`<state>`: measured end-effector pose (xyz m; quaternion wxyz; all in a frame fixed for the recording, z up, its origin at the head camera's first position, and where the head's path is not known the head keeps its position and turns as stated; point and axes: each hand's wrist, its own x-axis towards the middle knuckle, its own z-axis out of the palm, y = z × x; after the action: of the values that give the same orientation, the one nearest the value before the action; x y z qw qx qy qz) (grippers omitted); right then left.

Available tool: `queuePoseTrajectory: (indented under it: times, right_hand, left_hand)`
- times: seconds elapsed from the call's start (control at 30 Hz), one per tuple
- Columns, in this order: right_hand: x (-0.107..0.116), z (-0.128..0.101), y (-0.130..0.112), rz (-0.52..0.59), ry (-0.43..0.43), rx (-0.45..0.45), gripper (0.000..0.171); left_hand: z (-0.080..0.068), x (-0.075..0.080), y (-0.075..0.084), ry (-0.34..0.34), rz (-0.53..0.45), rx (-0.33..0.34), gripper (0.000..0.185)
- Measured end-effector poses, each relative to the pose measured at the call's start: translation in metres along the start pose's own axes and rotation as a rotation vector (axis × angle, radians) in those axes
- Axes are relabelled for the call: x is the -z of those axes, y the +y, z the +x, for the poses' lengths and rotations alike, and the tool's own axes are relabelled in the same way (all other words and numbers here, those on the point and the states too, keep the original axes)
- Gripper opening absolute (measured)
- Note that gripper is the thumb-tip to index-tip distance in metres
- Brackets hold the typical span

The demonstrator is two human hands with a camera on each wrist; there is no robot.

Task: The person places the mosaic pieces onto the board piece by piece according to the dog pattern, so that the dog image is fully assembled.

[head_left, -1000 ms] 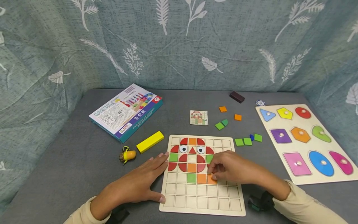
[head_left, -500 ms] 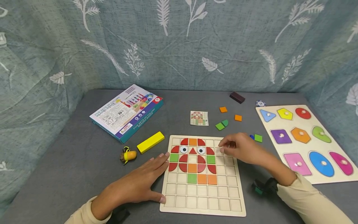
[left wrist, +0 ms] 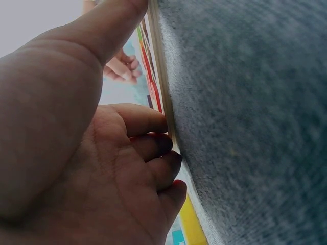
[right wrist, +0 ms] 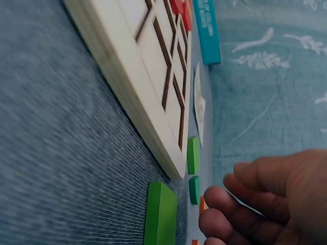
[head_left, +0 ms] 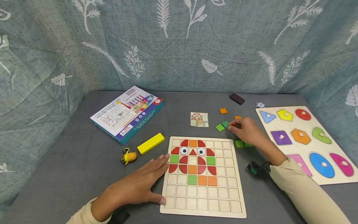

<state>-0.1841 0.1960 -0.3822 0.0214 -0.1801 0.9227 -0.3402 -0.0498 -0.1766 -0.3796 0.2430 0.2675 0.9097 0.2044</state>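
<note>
Two hands in play; the left hand [head_left: 138, 186] lies flat with straight fingers against the left edge of the grid board [head_left: 202, 207] on the grey tabletop [head_left: 84, 161]; the right hand [head_left: 246, 130] is out past the board's far right corner, fingers loosely curled and holding nothing, tips right by the green pieces [head_left: 222, 126]; more green squares [head_left: 239, 143] sit just near of that hand; pattern card [head_left: 199, 119] further left.

Grey table [head_left: 70, 161]: grid board [head_left: 223, 199], shape puzzle [head_left: 330, 146], box [head_left: 127, 113], yellow block [head_left: 150, 143], loose tiles [head_left: 220, 127].
</note>
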Motion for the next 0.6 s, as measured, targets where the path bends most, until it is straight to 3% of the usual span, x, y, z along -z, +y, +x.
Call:
queuePoseTrajectory:
  times: [0.6]
  right_hand:
    - [-0.002, 0.025, 0.004, -0.073, -0.020, -0.093, 0.029]
  left_hand:
    - [0.000, -0.001, -0.001, 0.006, 0.000, -0.010, 0.110]
